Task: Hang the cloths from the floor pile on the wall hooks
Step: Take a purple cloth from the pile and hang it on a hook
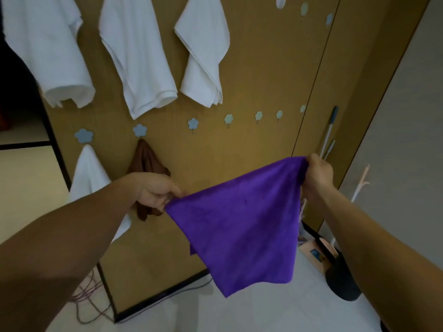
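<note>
Outside the left forearm, a small white cloth (88, 171) hangs from a flower-shaped hook (84, 135) on the brown board (251, 68). Thin cables (88, 300) lie on the floor beneath that forearm. Well above the left hand (155, 191) hangs a row of larger white cloths (139, 56). Directly behind this hand a brown cloth (146, 159) hangs from its own hook, partly hidden by the knuckles. The left hand pinches one corner of the purple cloth (239, 224), thumb and curled fingers closed on the fabric.

The purple cloth stretches between the two hands, its top edge rising toward the right hand, and the rest of it droops in a point below them, clear of the floor. Above the gap between the hands runs a line of pale blue hooks (229, 119).

The right hand (317, 174), held higher than the left, grips the opposite corner in bunched fingers. Just beyond it a long-handled tool (329, 130) leans upright near the board's edge. Under the right forearm sits a dark rounded object (342, 283) that I cannot identify.
</note>
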Tool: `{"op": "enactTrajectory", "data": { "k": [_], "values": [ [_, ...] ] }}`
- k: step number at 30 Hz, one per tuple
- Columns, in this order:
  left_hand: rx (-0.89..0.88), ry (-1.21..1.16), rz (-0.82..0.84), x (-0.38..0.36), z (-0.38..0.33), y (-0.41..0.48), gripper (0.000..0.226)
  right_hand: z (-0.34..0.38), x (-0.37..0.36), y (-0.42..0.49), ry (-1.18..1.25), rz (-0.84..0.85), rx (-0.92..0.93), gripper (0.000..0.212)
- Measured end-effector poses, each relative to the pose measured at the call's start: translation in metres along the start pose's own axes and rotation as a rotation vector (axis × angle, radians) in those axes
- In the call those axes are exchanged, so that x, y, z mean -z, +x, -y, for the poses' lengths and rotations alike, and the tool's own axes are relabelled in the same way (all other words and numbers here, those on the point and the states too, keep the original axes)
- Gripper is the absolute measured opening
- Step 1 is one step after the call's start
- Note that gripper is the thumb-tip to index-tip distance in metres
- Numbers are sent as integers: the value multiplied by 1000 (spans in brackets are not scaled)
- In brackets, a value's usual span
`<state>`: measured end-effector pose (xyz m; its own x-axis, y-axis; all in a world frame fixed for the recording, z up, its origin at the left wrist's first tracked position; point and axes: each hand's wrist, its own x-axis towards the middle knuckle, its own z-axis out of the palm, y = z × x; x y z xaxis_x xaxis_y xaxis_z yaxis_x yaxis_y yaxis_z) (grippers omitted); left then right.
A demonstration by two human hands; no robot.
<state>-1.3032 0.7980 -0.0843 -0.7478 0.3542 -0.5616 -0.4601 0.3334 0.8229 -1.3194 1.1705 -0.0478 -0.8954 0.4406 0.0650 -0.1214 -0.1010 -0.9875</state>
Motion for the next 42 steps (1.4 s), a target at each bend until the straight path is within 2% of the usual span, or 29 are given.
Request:
{"op": "enactTrajectory", "data": {
  "k": [2,5,7,10,13,15,17,19,23,25,27,29,30,32,34,36,42],
  "values": [
    [82,111,-96,-2,-2,0,12,-1,-1,6,-36,36,27,25],
    [56,39,-178,-6,-5,3,24,-3,3,18,-38,40,21,26],
    [-50,-156,-179,-10,-8,4,28,-6,6,24,8,38,-21,25],
    [-224,-405,-141,-18,-13,2,52,-7,10,32,121,47,-102,22],
    [-471,-640,-247,-26,-25,6,70,-6,15,37,236,143,-146,18],
    [-674,-830,-292,-30,-38,4,68,-3,17,41,282,204,-139,31],
    [-788,-887,-337,-33,-49,2,42,1,17,43,317,221,-132,37],
    [-728,-801,-406,-39,-51,3,16,3,15,43,349,235,-132,33],
    [-428,-661,-507,-45,-44,20,22,-1,10,41,341,248,-140,33],
    [-326,-451,-651,-45,-43,24,17,-5,10,43,300,236,-134,28],
    [-302,-165,-861,-39,-42,27,19,-9,15,46,177,222,-123,21],
    [-294,108,-983,-31,-45,25,22,-14,20,47,47,220,-99,25],
    [-270,211,-983,-28,-47,23,25,-18,23,47,10,220,-86,31],
    [-171,308,-878,-25,-48,21,27,-24,29,47,-49,220,-77,37],
    [-3,326,-714,-25,-46,19,25,-27,33,46,-106,236,-85,35],
    [138,296,-569,-26,-44,14,37,-27,35,44,-152,266,-86,31],
    [159,218,-361,-22,-51,4,62,-24,33,42,-169,301,-89,26]
  ]
}}
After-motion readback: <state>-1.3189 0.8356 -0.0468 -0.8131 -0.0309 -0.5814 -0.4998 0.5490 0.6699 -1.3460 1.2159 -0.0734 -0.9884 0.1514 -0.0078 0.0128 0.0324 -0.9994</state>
